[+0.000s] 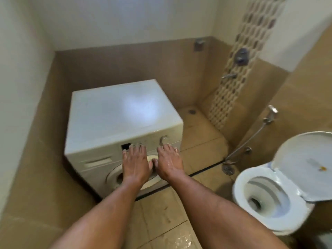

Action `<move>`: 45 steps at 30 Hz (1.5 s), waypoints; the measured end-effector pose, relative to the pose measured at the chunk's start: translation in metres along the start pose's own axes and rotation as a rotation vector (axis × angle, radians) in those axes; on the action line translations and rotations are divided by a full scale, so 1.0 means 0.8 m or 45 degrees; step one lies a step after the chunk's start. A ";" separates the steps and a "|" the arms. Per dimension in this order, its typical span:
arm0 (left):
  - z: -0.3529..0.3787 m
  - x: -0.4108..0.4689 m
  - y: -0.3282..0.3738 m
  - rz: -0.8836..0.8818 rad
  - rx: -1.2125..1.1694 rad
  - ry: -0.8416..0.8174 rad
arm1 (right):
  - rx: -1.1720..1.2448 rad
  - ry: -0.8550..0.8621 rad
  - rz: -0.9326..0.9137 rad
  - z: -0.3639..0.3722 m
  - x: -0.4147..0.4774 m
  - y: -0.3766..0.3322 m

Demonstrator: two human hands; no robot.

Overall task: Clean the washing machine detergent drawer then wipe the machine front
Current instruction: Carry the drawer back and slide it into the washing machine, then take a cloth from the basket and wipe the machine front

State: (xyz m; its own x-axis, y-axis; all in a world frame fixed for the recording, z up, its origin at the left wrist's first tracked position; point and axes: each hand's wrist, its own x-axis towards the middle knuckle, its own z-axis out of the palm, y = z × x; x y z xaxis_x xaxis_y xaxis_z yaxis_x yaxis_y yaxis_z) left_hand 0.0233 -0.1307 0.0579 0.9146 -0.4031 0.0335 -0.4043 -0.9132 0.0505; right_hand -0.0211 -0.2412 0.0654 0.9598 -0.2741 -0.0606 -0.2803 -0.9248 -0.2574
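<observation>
Hands reach forward side by side toward a white washing machine (124, 112) standing against the tiled bathroom wall. The left hand (136, 162) and right hand (168, 162) are flat, palms down, fingers (139, 150) loosely spread and holding nothing, in front of the control panel and above the round door (115, 175). The right hand looks wet. The detergent drawer (98, 161) sits closed at the machine's upper left front. A toilet (269, 200) stands open to the right.
</observation>
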 end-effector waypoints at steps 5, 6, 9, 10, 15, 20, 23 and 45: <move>-0.091 0.044 0.153 0.358 -0.022 0.234 | -0.070 0.266 0.231 -0.132 -0.018 0.122; -0.111 0.054 0.182 0.431 -0.045 0.287 | -0.086 0.326 0.280 -0.162 -0.023 0.144; -0.173 0.080 0.259 0.651 -0.145 0.441 | -0.152 0.484 0.420 -0.248 -0.037 0.201; -0.195 0.087 0.284 0.726 -0.162 0.483 | -0.173 0.525 0.466 -0.278 -0.043 0.218; -0.296 0.111 0.391 1.059 -0.262 0.703 | -0.329 0.698 0.673 -0.408 -0.075 0.281; -0.385 0.125 0.475 1.320 -0.307 0.873 | -0.488 0.855 0.821 -0.507 -0.109 0.322; -0.432 0.139 0.524 1.451 -0.275 0.977 | -0.559 0.932 0.874 -0.564 -0.123 0.357; -0.582 0.430 1.006 1.147 -0.941 0.611 | -0.363 1.184 0.889 -0.874 -0.012 0.850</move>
State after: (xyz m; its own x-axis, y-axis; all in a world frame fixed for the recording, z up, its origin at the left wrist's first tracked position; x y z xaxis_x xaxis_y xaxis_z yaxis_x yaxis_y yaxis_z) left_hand 0.0077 -0.9769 0.5748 0.2784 -0.6604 0.6974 -0.9325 -0.0119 0.3610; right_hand -0.2312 -1.0517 0.5653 0.2539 -0.7176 0.6486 -0.8425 -0.4934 -0.2160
